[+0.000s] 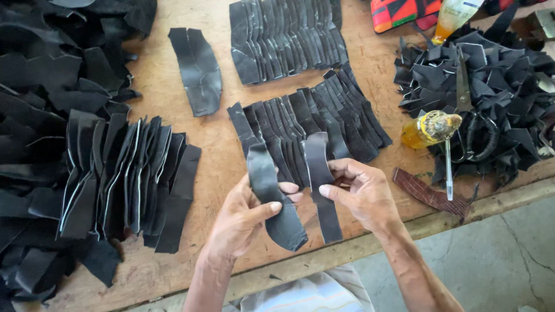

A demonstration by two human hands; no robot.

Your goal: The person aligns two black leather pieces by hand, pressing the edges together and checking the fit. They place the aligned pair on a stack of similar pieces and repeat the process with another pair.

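My left hand (245,216) grips a curved black leather piece (272,193) between thumb and fingers. My right hand (364,193) pinches a second, narrower black leather strip (321,173) that hangs down beside the first. Both pieces are held upright just above the wooden bench (225,150), in front of a fanned row of similar black pieces (324,124). The two hands nearly touch.
Another overlapped row (286,37) lies at the back, a folded row (127,179) at left, one loose piece (199,69) between. Scrap heaps sit far left (40,86) and right (503,86), with scissors (465,98), a glue bottle (430,128) and a brown strip (428,195).
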